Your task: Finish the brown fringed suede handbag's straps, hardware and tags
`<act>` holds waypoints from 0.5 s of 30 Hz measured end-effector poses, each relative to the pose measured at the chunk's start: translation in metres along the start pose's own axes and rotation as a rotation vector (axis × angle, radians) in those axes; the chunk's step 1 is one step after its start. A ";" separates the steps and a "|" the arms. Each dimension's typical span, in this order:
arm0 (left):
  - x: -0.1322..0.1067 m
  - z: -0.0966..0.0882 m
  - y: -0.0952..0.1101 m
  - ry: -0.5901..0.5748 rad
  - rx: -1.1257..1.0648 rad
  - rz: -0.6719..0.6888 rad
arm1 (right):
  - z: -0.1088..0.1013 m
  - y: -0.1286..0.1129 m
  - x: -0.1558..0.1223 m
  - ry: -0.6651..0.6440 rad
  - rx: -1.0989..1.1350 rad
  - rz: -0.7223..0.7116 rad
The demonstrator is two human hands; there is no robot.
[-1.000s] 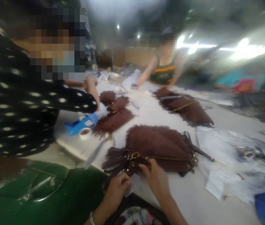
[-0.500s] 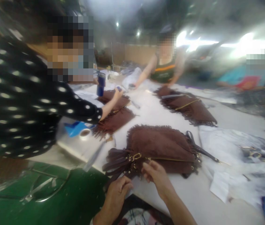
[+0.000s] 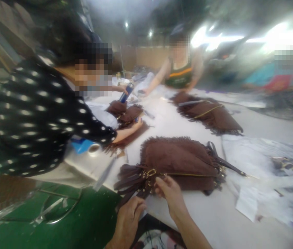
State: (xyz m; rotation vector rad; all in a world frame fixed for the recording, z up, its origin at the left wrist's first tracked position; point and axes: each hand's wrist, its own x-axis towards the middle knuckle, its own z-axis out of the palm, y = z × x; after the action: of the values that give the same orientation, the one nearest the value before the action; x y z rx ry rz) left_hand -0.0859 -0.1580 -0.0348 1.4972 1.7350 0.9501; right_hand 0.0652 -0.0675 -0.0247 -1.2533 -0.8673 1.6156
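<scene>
Brown fringed bag point(image 3: 177, 155), lying flat on the pale desk point(image 3: 221, 221) directly in front of the person, with a soft, matte body that looks slightly rumpled and puffed in the middle. Short, ragged fringe runs along its far edge. A thin gold zip point(image 3: 193, 175) crosses the near side, and below it is a narrow band of the same brown. At the left end, dark straps point(image 3: 127, 177) fan out in a thick bundle beside a gold oval ring point(image 3: 150, 172) and small gold studs; at the right end a slim dark strap point(image 3: 230, 166) reaches away over the desk.

The right hand point(image 3: 171, 195) is at the zip's left part, thumb and fingers bent close together; the left hand point(image 3: 130, 218) is half curled, below the bundle. The picture is blurred there, so I cannot tell whether either grips anything.
</scene>
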 end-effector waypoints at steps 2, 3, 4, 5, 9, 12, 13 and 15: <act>-0.001 0.000 -0.001 0.014 0.000 -0.006 | 0.001 -0.001 0.000 0.002 0.002 0.001; -0.001 0.001 -0.001 0.019 -0.001 -0.012 | 0.001 -0.001 -0.001 0.002 0.002 0.002; -0.002 0.001 -0.001 0.024 -0.003 -0.017 | 0.002 -0.002 -0.001 0.001 0.000 0.002; -0.002 0.001 -0.001 0.028 -0.004 -0.023 | 0.002 -0.002 -0.001 0.000 -0.003 0.003; 0.000 0.001 0.002 0.044 0.007 -0.040 | 0.001 -0.002 -0.002 0.006 -0.012 0.003; 0.001 0.002 0.004 0.051 0.016 -0.043 | 0.001 -0.001 -0.002 0.011 -0.017 0.001; 0.001 0.002 0.004 0.053 0.017 -0.044 | 0.001 -0.001 -0.002 0.010 -0.019 0.001; 0.001 0.003 0.004 0.058 0.018 -0.045 | 0.000 0.001 -0.001 0.009 -0.025 -0.001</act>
State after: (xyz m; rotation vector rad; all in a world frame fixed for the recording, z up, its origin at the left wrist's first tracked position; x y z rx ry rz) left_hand -0.0813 -0.1560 -0.0335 1.4485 1.8153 0.9659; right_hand 0.0653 -0.0684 -0.0251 -1.2768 -0.8847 1.6017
